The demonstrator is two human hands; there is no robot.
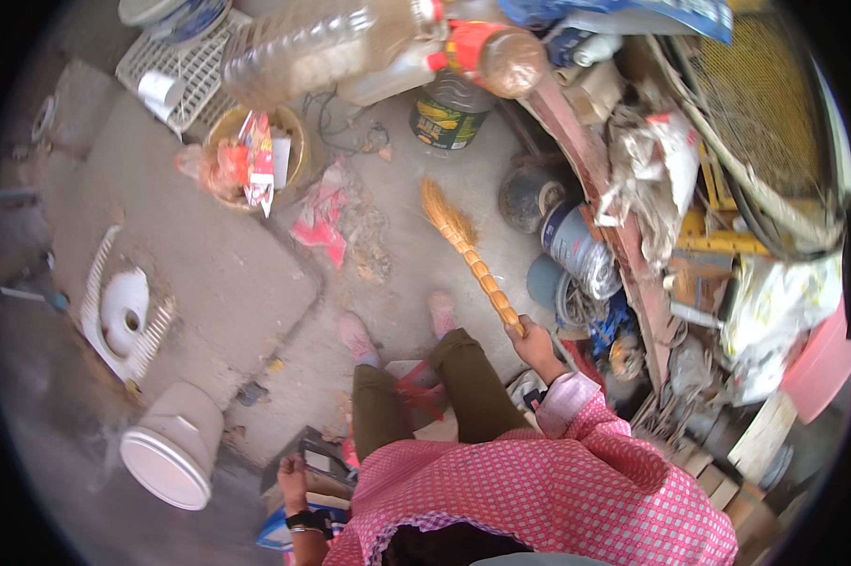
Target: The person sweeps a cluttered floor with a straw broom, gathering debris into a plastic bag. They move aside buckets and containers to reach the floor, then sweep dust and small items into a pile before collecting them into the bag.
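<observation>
My right hand [535,347] grips the handle end of a straw hand broom [478,265]. The broom's bristles lie up and to the left, over the concrete floor. Left of them is a heap of dirt and litter [369,244], with a crumpled pink and white wrapper [323,219] at its side. My left hand [293,481] hangs low at the left of my body, beside a dark box [319,453]; its fingers look curled, and nothing can be made out in them.
A squat toilet [125,311] is set in a raised slab at left, near a lidded white bucket [174,446]. A waste basket [294,152] with wrappers and a large labelled bottle [448,117] stand ahead. Paint cans [567,230] and a rusty red beam [627,262] line the right side.
</observation>
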